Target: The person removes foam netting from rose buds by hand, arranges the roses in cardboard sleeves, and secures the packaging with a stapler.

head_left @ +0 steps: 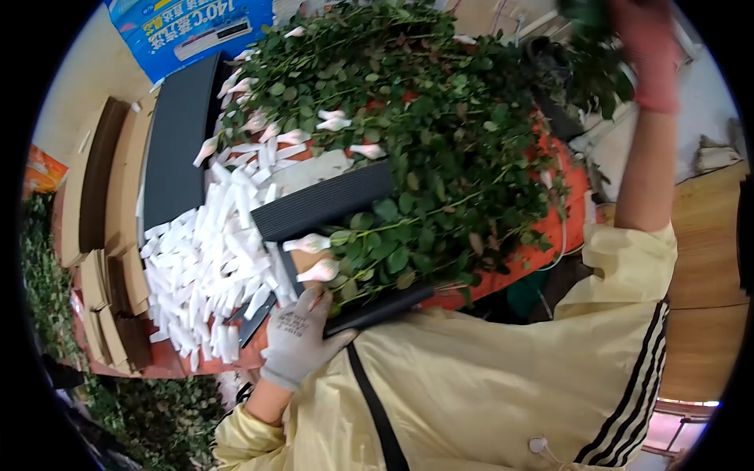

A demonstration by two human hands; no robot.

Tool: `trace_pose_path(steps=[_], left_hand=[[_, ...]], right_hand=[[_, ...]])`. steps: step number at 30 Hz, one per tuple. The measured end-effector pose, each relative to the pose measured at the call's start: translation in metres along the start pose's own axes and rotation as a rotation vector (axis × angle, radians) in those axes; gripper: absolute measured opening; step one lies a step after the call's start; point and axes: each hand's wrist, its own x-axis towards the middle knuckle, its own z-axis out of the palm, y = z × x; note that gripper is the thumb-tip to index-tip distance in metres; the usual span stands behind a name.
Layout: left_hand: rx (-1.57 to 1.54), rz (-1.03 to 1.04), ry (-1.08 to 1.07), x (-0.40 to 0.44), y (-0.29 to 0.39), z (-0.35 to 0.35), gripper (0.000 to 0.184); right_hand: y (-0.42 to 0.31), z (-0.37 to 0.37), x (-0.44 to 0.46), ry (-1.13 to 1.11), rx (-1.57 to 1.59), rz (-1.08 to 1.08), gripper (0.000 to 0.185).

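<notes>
My left hand [300, 339], in a pale printed glove, rests at the table's near edge. Its thumb is spread over a black board and its fingertips are just below a pale pink rose bud [319, 272] in a white net sleeve. A second sleeved bud [307, 243] lies just above, with leafy stems [393, 255] running to the right. My right hand [646, 55], in a pinkish-red glove, is raised at the top right, blurred and partly cut off. Dark green foliage [589, 43] is beside it; whether the fingers hold it cannot be made out.
White foam sleeves [208, 267] are piled left of the roses. A ribbed black board [326, 200] lies mid-table, another dark board [182, 141] behind. Cardboard pieces [110, 188] stand at the left. Rose stems [377, 71] cover the back of the red table [554, 228].
</notes>
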Motion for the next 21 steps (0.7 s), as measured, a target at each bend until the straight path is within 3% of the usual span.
trace_pose_path(steps=[2, 3, 5, 7, 8, 9, 11, 12, 13, 15, 16, 17, 19, 21], left_hand=[[0.004, -0.001, 0.03, -0.002, 0.0, 0.001, 0.067], [0.009, -0.011, 0.041, -0.003, 0.001, 0.001, 0.067], [0.003, -0.045, 0.031, -0.005, -0.001, 0.004, 0.068], [-0.007, -0.006, 0.081, -0.006, -0.004, 0.008, 0.064], [0.001, -0.01, 0.093, -0.007, -0.004, 0.008, 0.064], [-0.003, -0.031, 0.098, -0.008, -0.005, 0.01, 0.064], [-0.006, 0.013, 0.14, -0.007, -0.009, 0.013, 0.065], [-0.081, -0.075, -0.032, -0.005, -0.002, -0.002, 0.07], [-0.089, -0.095, -0.032, -0.006, -0.003, -0.001, 0.07], [-0.081, -0.082, -0.01, -0.006, -0.005, 0.004, 0.07], [-0.074, -0.09, -0.028, -0.005, -0.004, 0.003, 0.071], [-0.076, -0.088, -0.034, -0.006, -0.005, 0.006, 0.071], [-0.026, -0.012, 0.106, -0.006, -0.009, 0.014, 0.067], [-0.024, -0.014, 0.084, -0.005, -0.008, 0.012, 0.067]], right_hand=[[-0.04, -0.124, 0.036, -0.111, 1.094, -0.068, 0.03], [-0.084, -0.132, 0.019, -0.411, 1.485, -0.105, 0.028], [-0.14, -0.183, 0.021, -0.275, 1.406, -0.314, 0.034], [-0.212, -0.204, -0.013, -0.172, 1.486, -0.349, 0.035], [-0.216, -0.215, -0.018, -0.254, 1.536, -0.4, 0.038], [-0.209, -0.23, -0.019, -0.335, 1.585, -0.453, 0.041], [-0.173, -0.253, -0.022, -0.136, 1.771, -0.259, 0.042], [-0.146, -0.269, -0.021, -0.077, 1.851, -0.22, 0.039], [-0.118, -0.284, -0.024, -0.022, 1.928, -0.179, 0.036], [-0.082, -0.307, -0.037, -0.277, 2.179, -0.696, 0.034], [-0.083, -0.325, -0.058, -0.384, 2.191, -0.78, 0.034], [-0.092, -0.343, -0.082, -0.496, 2.195, -0.86, 0.033], [-0.104, -0.36, -0.096, -0.638, 2.172, -0.848, 0.035], [-0.107, -0.368, -0.095, -0.777, 2.144, -0.829, 0.036]])
